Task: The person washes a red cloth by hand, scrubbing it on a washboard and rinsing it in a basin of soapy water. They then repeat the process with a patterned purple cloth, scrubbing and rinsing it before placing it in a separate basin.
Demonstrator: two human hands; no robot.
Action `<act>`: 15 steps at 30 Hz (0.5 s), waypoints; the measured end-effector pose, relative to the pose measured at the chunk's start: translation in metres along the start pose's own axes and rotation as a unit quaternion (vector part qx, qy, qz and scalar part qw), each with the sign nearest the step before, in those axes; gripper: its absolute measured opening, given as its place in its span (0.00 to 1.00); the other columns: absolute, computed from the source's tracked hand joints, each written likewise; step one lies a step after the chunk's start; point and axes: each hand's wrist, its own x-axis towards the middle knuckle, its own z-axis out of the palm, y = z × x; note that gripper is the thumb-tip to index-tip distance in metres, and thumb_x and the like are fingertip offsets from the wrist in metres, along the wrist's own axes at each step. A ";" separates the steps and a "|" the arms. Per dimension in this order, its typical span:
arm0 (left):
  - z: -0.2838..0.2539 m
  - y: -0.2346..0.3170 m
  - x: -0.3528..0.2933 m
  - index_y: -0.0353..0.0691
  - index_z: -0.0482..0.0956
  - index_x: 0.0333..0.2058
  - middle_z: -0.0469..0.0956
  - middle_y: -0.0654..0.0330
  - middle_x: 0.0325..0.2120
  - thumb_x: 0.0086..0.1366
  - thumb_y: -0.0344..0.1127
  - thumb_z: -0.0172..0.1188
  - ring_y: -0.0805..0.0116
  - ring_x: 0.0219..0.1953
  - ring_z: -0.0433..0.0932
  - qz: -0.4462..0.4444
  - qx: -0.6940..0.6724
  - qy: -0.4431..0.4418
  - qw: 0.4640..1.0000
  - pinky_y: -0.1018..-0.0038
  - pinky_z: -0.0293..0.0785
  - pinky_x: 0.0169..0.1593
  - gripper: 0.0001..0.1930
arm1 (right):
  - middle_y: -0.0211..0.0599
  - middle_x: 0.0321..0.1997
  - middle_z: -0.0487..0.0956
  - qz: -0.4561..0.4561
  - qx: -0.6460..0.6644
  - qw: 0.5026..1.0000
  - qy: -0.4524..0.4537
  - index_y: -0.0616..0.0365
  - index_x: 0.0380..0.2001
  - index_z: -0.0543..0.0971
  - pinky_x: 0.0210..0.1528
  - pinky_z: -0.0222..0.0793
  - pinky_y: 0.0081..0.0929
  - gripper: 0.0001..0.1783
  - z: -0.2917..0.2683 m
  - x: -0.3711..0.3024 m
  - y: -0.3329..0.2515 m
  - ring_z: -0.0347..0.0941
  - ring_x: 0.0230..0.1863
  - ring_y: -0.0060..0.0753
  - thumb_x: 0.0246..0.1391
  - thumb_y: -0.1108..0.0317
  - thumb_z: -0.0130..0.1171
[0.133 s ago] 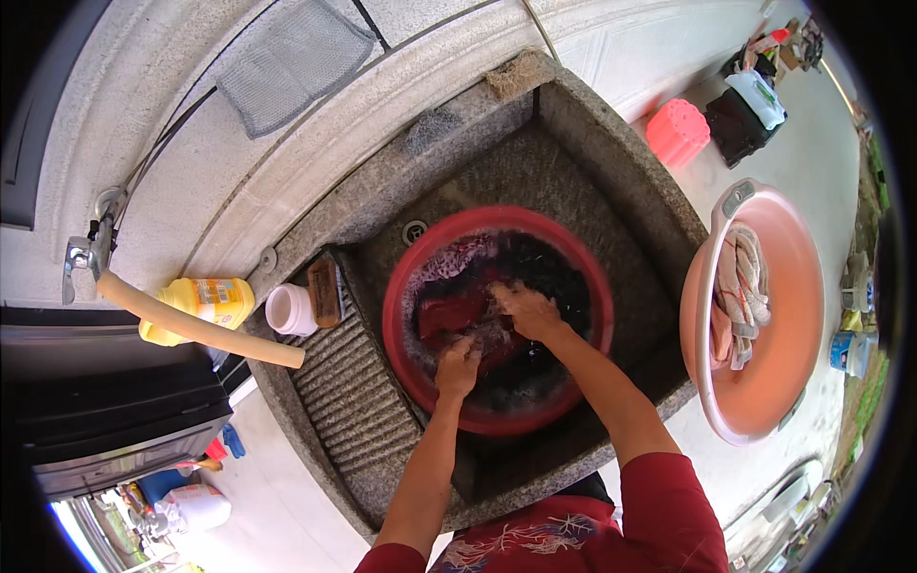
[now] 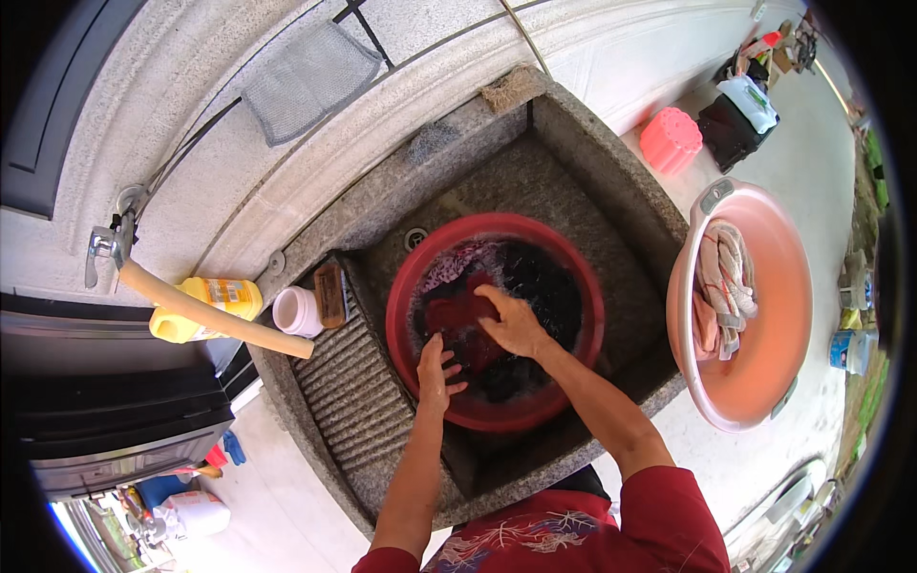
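A red round basin (image 2: 402, 286) stands in a grey stone wash sink (image 2: 623, 210). In its dark, sudsy water lie a red cloth (image 2: 449, 315) and what looks like dark cloth (image 2: 544, 277). My left hand (image 2: 437, 375) hovers over the near left side of the basin, fingers spread and holding nothing. Over the middle, close to the red cloth, is my right hand (image 2: 514, 325), its thumb and fingers apart with nothing visible between them. Whether its fingertips touch the cloth is hard to see.
A ribbed washboard slope (image 2: 353, 401) forms the sink's left part, with a scrub brush (image 2: 330, 296) and white jar (image 2: 297, 311) above it. A hose (image 2: 210, 315) hangs from the tap by a yellow bottle (image 2: 224, 294). Rightward stands a pink basin (image 2: 778, 325) holding wrung cloths (image 2: 728, 277).
Both hands have come up out of the water and their fingers have spread. My left hand has shifted left. The splashing around the red cloth has calmed.
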 end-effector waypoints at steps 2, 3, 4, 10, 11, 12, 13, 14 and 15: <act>-0.003 0.012 -0.016 0.44 0.67 0.55 0.73 0.52 0.44 0.55 0.63 0.56 0.60 0.39 0.73 -0.072 -0.205 -0.133 0.967 0.60 0.72 0.43 0.35 | 0.45 0.43 0.77 -0.157 0.150 0.976 0.003 0.51 0.48 0.71 0.46 0.70 0.35 0.22 0.025 -0.031 -0.038 0.74 0.46 0.49 0.46 0.70 0.56; -0.025 -0.014 0.018 0.42 0.68 0.52 0.72 0.55 0.45 0.62 0.64 0.45 0.60 0.47 0.71 0.070 -0.294 -0.391 0.869 0.58 0.69 0.50 0.32 | 0.44 0.44 0.77 -0.212 0.190 0.958 -0.023 0.53 0.47 0.71 0.46 0.70 0.35 0.23 0.039 -0.046 -0.065 0.74 0.46 0.48 0.44 0.72 0.58; -0.032 -0.017 0.023 0.43 0.67 0.52 0.72 0.55 0.45 0.62 0.64 0.44 0.60 0.48 0.71 0.055 -0.329 -0.413 0.847 0.58 0.69 0.50 0.32 | 0.43 0.44 0.76 -0.282 0.181 0.941 -0.051 0.59 0.47 0.71 0.46 0.69 0.30 0.21 0.041 -0.063 -0.082 0.74 0.45 0.40 0.47 0.79 0.57; -0.054 -0.013 -0.024 0.43 0.67 0.53 0.71 0.57 0.46 0.64 0.61 0.42 0.60 0.49 0.71 0.014 -0.341 -0.303 0.890 0.59 0.69 0.51 0.30 | 0.31 0.30 0.66 -0.364 -0.063 0.929 0.020 0.46 0.45 0.74 0.34 0.57 0.35 0.26 0.076 -0.121 -0.110 0.65 0.35 0.33 0.38 0.60 0.66; -0.061 -0.017 -0.035 0.44 0.67 0.53 0.71 0.57 0.47 0.64 0.61 0.42 0.61 0.49 0.71 0.012 -0.343 -0.287 0.894 0.60 0.69 0.51 0.29 | 0.30 0.30 0.66 -0.361 -0.096 0.927 0.034 0.45 0.45 0.74 0.33 0.56 0.35 0.27 0.080 -0.123 -0.113 0.64 0.35 0.32 0.37 0.57 0.67; -0.067 -0.020 -0.043 0.44 0.67 0.53 0.71 0.57 0.47 0.64 0.60 0.42 0.61 0.50 0.71 0.013 -0.343 -0.273 0.898 0.60 0.69 0.51 0.29 | 0.30 0.31 0.66 -0.339 -0.108 0.933 0.047 0.45 0.45 0.74 0.33 0.56 0.36 0.28 0.084 -0.121 -0.116 0.64 0.35 0.33 0.37 0.55 0.66; -0.069 -0.022 -0.048 0.44 0.67 0.53 0.71 0.57 0.47 0.65 0.60 0.41 0.61 0.50 0.71 0.014 -0.346 -0.265 0.900 0.60 0.69 0.51 0.28 | 0.31 0.31 0.66 -0.317 -0.123 0.939 0.061 0.45 0.45 0.74 0.33 0.57 0.37 0.28 0.085 -0.115 -0.117 0.64 0.36 0.34 0.36 0.53 0.66; -0.069 -0.021 -0.051 0.44 0.66 0.53 0.71 0.58 0.48 0.65 0.59 0.41 0.61 0.50 0.71 0.017 -0.345 -0.260 0.902 0.60 0.69 0.51 0.28 | 0.31 0.32 0.66 -0.293 -0.139 0.943 0.075 0.44 0.44 0.74 0.33 0.57 0.37 0.28 0.084 -0.108 -0.120 0.63 0.37 0.34 0.36 0.51 0.66; -0.067 -0.019 -0.051 0.44 0.66 0.53 0.71 0.58 0.48 0.65 0.59 0.40 0.61 0.50 0.71 0.021 -0.346 -0.257 0.902 0.61 0.70 0.51 0.28 | 0.30 0.30 0.67 -0.314 -0.168 0.927 0.118 0.44 0.41 0.75 0.31 0.58 0.36 0.27 0.081 -0.105 -0.125 0.65 0.35 0.33 0.34 0.50 0.66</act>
